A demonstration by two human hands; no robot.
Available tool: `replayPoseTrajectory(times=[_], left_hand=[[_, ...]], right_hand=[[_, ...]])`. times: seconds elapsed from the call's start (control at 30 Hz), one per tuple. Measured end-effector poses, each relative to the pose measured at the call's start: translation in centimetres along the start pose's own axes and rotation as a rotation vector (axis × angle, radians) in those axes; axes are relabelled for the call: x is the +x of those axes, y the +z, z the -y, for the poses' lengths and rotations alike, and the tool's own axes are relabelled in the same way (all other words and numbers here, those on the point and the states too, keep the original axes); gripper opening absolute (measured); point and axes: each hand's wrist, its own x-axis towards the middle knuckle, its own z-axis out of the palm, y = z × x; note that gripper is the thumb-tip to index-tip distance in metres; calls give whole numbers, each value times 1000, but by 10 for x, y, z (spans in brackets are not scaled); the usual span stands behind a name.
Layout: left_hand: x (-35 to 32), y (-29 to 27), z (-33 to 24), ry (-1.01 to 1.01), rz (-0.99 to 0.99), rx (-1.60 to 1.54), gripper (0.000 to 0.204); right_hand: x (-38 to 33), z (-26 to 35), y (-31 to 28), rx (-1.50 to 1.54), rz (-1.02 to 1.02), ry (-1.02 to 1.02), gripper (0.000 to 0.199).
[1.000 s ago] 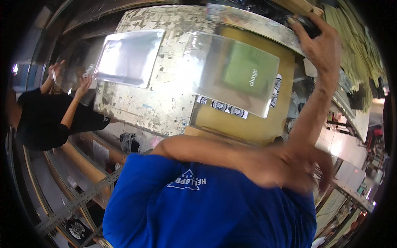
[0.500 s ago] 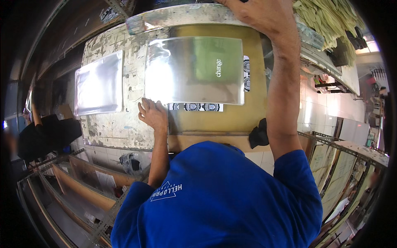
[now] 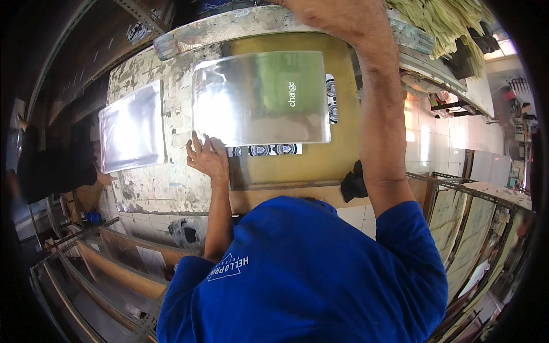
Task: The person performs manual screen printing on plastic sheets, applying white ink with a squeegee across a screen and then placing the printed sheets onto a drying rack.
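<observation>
A stack of glossy clear plastic sheets [image 3: 251, 123] lies on a yellowish board [image 3: 337, 163], with a green printed panel [image 3: 294, 71] and white lettering showing at its right half. My left hand [image 3: 209, 160] is at the stack's near left corner, fingers spread and fingertips at its edge. My right hand [image 3: 337, 20] reaches over the paint-stained bar [image 3: 229, 28] at the far side; its fingers run out of the top of the picture. Strips with black-and-white round patterns [image 3: 260, 150] stick out from under the stack.
A second glossy plastic pile [image 3: 132, 128] lies left on the stained table [image 3: 180, 183]. A co-worker's hand [image 3: 103, 178] is at its near left corner. Yellow-green cloths [image 3: 437, 26] hang at far right. A black cloth [image 3: 354, 183] lies at the board's near edge. Racks [image 3: 117, 266] stand near left.
The view has shifted slightly. My right hand has moved a little left along the far bar. A co-worker's hand has come to the left pile. My left hand stays at the stack's corner.
</observation>
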Motion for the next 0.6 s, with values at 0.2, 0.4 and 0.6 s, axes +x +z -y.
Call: replayPoseTrajectory(times=[0.2,0.4,0.6], left_hand=[[62,-48,-42,14,-221,-290,15],[114,-77,-27,-289,-203,-807,17],[134,-88,53,-499,-238,-977,21]], right_hand=[[0,-1,1,-15,-46,-56,39],[4,7,-7,60,74,64,39],[0,-1,-1,10,-32,-34,40]])
